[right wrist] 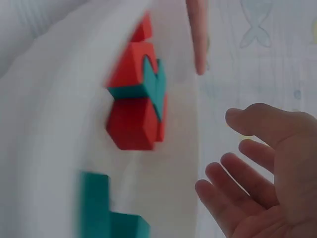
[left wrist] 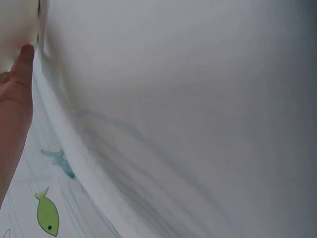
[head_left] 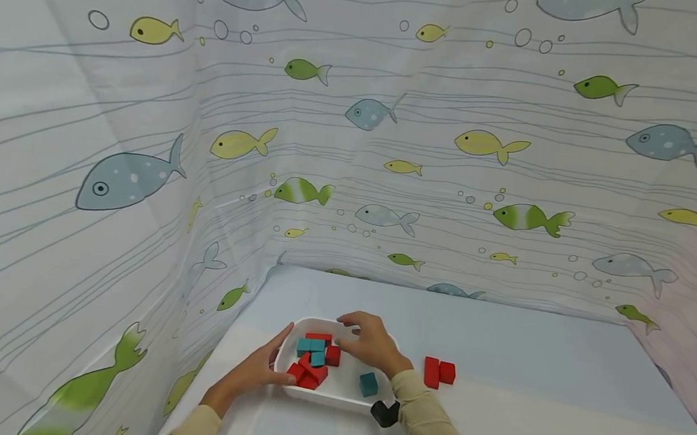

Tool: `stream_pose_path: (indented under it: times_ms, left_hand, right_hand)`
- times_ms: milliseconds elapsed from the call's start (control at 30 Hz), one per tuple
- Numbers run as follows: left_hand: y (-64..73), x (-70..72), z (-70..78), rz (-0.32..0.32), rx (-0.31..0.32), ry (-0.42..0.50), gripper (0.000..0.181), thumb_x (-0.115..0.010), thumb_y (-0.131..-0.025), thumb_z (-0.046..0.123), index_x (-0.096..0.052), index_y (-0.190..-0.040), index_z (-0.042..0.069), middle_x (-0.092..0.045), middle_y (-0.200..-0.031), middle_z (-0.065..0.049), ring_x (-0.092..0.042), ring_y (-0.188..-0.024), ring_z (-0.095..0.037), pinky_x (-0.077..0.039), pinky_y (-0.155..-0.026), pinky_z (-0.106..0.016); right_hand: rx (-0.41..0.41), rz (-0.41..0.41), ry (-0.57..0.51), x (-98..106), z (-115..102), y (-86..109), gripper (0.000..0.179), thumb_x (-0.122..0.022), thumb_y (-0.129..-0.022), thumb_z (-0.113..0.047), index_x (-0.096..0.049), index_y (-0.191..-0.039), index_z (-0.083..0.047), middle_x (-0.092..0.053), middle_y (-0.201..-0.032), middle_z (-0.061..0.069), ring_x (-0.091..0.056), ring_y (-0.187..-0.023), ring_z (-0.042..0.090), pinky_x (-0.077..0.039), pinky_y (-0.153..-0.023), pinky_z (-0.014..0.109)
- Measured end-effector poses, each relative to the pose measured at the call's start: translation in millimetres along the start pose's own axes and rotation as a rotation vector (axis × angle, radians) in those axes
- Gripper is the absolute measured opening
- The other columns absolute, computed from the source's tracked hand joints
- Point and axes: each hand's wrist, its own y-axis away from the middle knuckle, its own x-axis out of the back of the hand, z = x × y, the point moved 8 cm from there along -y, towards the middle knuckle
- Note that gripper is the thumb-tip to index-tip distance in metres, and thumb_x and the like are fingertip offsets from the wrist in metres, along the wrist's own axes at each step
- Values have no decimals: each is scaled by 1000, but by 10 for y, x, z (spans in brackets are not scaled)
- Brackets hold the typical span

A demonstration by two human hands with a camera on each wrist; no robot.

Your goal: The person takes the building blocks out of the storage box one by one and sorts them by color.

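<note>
A white tray point(head_left: 340, 401) lies on the table with several red blocks point(head_left: 333, 356) and teal blocks point(head_left: 316, 359) grouped at its left end. One teal block point(head_left: 369, 384) sits apart on the tray's right side. My left hand point(head_left: 263, 366) holds the tray's left end, thumb at the near rim and fingers along the outer side. Over the tray's far side is my right hand point(head_left: 372, 342), its fingers loosely bent. The right wrist view shows the right hand's thumb point(right wrist: 257, 121) apart from its fingers, with nothing between them.
Two red blocks point(head_left: 431, 372) lie on the table point(head_left: 531, 396) to the right of the tray. Fabric printed with fish point(head_left: 361, 218) hangs behind the table and along its left side. A black wrist piece point(head_left: 385, 413) overlaps the tray's near right corner.
</note>
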Motion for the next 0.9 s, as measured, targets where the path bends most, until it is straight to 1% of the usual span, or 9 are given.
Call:
stream_pose_path:
  times_ms: [167, 233, 333, 433, 567, 667, 900]
  left_hand:
    - [-2, 1, -20, 0, -4, 8, 105, -81, -79, 27, -12, -158, 23, -21, -159, -13, -35, -137, -38, -48, -99, -43]
    - [-9, -8, -24, -7, -10, 10, 104, -81, -80, 27, -12, -158, 23, -21, -160, -13, -34, -138, -38, -48, -99, -42]
    - [-18, -16, -28, -12, -8, 0, 105, -81, -80, 30, -12, -158, 24, -21, -160, -12, -33, -139, -37, -48, -99, -42]
    - [-20, -8, -40, -5, -1, -12, 105, -81, -79, 31, -12, -158, 24, -20, -160, -11, -32, -139, -37, -47, -99, -43]
    - [-15, -15, -40, -8, 2, 1, 105, -81, -79, 29, -12, -158, 24, -20, -160, -12, -32, -140, -37, -46, -101, -44]
    - [-8, -19, -35, -9, 4, 13, 105, -81, -79, 29, -12, -158, 24, -19, -160, -11, -31, -140, -37, -45, -102, -44]
    - [3, 0, -9, -10, -1, 26, 104, -81, -79, 28, -12, -158, 24, -20, -160, -10, -31, -140, -35, -46, -101, -44]
  right_hand:
    - [-49, -73, 81, -238, 133, -33, 41, -77, -84, -18, -67, -122, -6, -66, -120, 11, -61, -109, 29, -55, -87, 38]
    - [-70, -95, 118, -298, 187, -25, 42, -79, -82, -19, -68, -121, -7, -67, -119, 9, -62, -107, 27, -56, -85, 36]
    - [-89, -118, 134, -368, 248, -14, 45, -82, -80, -19, -68, -121, -8, -67, -118, 8, -61, -106, 26, -56, -85, 37]
    - [-55, -120, 152, -428, 279, -24, 46, -83, -78, -18, -68, -120, -5, -68, -116, 8, -62, -105, 25, -55, -87, 36]
    - [2, -101, 188, -487, 322, -32, 44, -83, -77, -12, -69, -117, -1, -70, -111, 8, -64, -100, 21, -54, -88, 32]
    - [11, -93, 196, -500, 346, -20, 42, -83, -76, -10, -70, -115, 0, -71, -107, 6, -64, -95, 18, -55, -86, 29]
    - [-9, -98, 183, -509, 359, -10, 38, -83, -76, -11, -72, -112, -3, -70, -103, 2, -60, -86, 8, -54, -80, 22]
